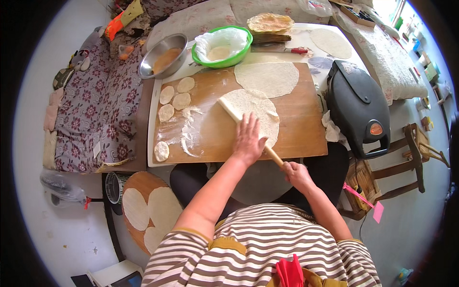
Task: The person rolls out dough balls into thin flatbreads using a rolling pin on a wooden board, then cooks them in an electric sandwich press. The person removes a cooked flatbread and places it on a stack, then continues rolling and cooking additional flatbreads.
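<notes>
My right hand (297, 175) grips the near end of a wooden rolling pin (274, 156), just past the front edge of the wooden board (211, 143). The pin lies slantwise across a thin round of dough (263, 111). Its far part looks thick and pale, as if the dough's edge is wrapped around it. My left hand (248, 140) rests flat over the middle of the pin, fingers extended and thumb out. Behind is another large rolled sheet (267, 79). Several small dough discs (181, 101) sit at the board's left, beside a streak of flour (188, 132).
Behind the board stand a steel bowl (163, 57), a green basin (222, 64) lined with plastic, a red-handled cleaver (269, 47) and stacked flatbreads (270, 22). A black electric griddle (355, 104) is at right. Low at left, a round board (140, 229) bears dough sheets. A wooden chair (412, 158) stands right.
</notes>
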A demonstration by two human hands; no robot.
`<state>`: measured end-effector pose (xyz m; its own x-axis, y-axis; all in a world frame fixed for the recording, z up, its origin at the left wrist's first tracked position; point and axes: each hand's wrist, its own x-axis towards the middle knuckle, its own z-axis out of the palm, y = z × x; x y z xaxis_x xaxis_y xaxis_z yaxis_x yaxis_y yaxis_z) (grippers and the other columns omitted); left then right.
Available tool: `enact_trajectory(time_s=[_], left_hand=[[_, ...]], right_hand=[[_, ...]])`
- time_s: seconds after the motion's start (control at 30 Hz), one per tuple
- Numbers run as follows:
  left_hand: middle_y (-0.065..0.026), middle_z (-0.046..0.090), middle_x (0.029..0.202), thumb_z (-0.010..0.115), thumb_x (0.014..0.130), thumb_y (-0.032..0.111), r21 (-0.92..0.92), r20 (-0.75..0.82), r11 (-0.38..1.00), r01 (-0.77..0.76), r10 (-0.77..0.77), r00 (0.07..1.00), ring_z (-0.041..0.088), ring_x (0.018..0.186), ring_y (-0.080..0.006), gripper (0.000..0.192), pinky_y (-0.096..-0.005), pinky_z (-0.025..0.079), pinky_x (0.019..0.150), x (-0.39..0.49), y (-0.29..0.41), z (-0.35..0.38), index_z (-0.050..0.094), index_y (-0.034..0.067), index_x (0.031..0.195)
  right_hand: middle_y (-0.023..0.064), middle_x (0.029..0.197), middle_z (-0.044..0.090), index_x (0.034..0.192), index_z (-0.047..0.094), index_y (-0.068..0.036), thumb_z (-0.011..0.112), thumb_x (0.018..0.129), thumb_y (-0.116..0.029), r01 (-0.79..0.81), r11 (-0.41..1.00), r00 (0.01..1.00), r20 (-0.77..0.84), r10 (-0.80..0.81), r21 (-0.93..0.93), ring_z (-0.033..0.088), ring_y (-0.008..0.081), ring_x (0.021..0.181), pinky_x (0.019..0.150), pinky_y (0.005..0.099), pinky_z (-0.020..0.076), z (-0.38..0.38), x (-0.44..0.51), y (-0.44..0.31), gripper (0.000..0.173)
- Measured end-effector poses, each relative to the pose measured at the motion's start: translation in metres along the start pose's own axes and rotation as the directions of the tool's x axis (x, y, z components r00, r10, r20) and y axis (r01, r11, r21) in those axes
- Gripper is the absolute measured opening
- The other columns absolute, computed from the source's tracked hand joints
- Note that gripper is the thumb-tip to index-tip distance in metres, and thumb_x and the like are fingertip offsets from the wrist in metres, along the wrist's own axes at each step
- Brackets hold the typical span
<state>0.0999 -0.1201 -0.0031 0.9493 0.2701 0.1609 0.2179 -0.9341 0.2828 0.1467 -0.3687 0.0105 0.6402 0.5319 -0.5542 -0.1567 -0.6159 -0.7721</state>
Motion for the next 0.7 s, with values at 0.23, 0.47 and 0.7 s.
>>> enact_trajectory(time_s=[0.23,0.47,0.7], left_hand=[[-0.0186,0.062,0.149,0.048,0.116,0.035,-0.691,-0.011,0.648,0.322,-0.455,0.891,0.069,0.123,-0.0330,0.057,-0.0445,0.057,0.103,-0.076,-0.054,-0.041,0.050,-0.007,0.153],[-0.0210,0.072,0.120,0.052,0.113,0.052,-0.861,0.509,-0.345,0.375,-0.579,0.637,0.075,0.106,-0.0318,0.064,-0.0485,0.063,0.091,-0.080,-0.086,-0.052,0.056,-0.005,0.140],[-0.0188,0.076,0.106,0.061,0.111,0.038,-0.767,0.593,-0.069,0.638,-0.458,0.663,0.079,0.082,-0.0311,0.042,-0.0433,0.067,0.066,-0.048,-0.087,-0.054,0.061,-0.003,0.122]], right_hand=[[0.0011,0.081,0.063,0.133,0.062,-0.009,0.055,0.113,-0.045,-0.131,0.967,0.883,0.470,0.015,0.216,0.054,0.0090,0.062,0.055,0.0277,0.0501,0.059,-0.007,-0.027,0.042],[0.0149,0.099,0.069,0.124,0.060,-0.014,0.069,0.098,-0.018,0.487,0.610,0.809,0.060,-0.585,-0.625,0.073,0.0385,0.089,0.073,0.0493,0.0595,0.057,-0.014,-0.035,0.028],[0.0105,0.101,0.061,0.126,0.068,-0.015,0.070,0.090,-0.008,0.412,0.441,0.603,-0.124,-0.788,-0.797,0.064,0.0336,0.099,0.083,0.0460,0.0554,-0.024,0.038,-0.021,0.037]])
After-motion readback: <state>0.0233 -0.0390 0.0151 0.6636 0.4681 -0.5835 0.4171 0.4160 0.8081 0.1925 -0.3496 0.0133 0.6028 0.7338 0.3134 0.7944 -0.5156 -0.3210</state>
